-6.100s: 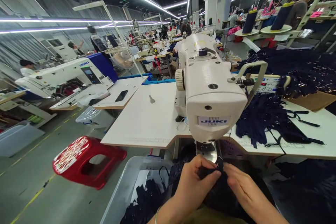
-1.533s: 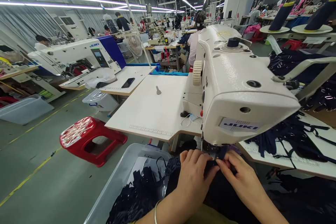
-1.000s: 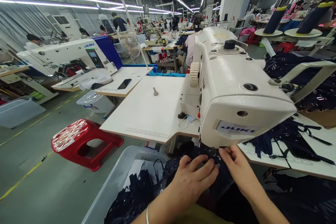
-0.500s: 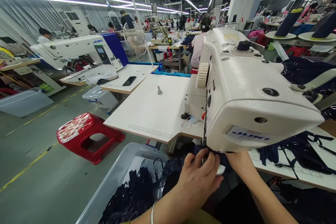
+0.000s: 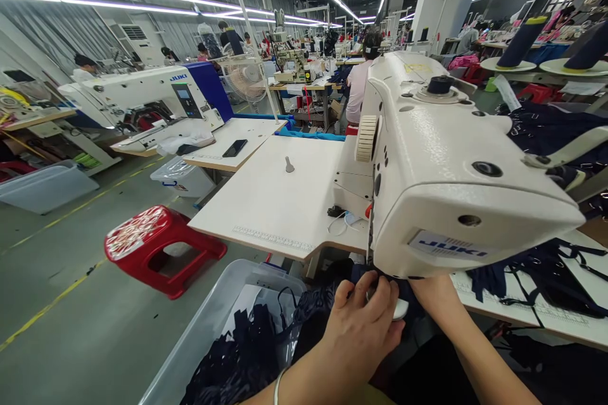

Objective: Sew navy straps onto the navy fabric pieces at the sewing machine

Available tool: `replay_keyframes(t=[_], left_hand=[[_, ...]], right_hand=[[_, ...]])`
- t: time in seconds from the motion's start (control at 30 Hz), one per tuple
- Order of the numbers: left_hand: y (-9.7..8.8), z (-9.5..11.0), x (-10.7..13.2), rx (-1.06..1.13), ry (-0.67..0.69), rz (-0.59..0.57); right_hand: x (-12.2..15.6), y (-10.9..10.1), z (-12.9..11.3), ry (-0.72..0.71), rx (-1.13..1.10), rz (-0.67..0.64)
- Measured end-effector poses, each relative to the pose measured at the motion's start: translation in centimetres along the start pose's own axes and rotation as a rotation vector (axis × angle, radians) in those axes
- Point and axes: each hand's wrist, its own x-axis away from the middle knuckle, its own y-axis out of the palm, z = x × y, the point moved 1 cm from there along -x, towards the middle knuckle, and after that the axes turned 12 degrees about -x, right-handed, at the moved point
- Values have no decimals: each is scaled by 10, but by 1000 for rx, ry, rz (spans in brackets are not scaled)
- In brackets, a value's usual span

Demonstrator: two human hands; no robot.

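A white sewing machine (image 5: pixel 465 158) marked JUKI fills the right side, its head reaching toward me. My left hand (image 5: pixel 363 316) is closed, with curled fingers on dark navy fabric (image 5: pixel 311 304) below the machine head. A smooth white piece (image 5: pixel 400 310) shows beside those fingers; I cannot tell what it belongs to. The wrist of my right hand (image 5: pixel 434 294) shows under the machine head, while the fingers are hidden behind it. From my left hand the fabric runs left into a clear plastic bin (image 5: pixel 190 342) holding more navy lace pieces.
A white tabletop (image 5: pixel 266 196) with a small grey flat piece (image 5: pixel 289 165) adjoins the machine. A phone (image 5: pixel 234 148) lies farther back. To the left stands a red stool (image 5: pixel 161 247). Dark strapped garments (image 5: pixel 536 272) lie at right. Ahead sits a person in pink (image 5: pixel 357 85).
The view has shifted very slightly. Both hands and the fabric stay in nearly the same place under the machine head.
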Motion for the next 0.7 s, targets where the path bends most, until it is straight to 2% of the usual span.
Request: replay_keyframes(t=[0.27,0.43,0.57,0.7], left_hand=[[-1,1,-1,-23,-10,32],[5,-1,-1,15,-70,167],[14,-6,1,74,-59,243],[17,-7,2,95,-68,195]], right_hand=[[5,6,1,77,-91,-13],[16,13,-1,181,-190,91],[35,16,25,293,-250,281],[61,26,71,418,-289,380]])
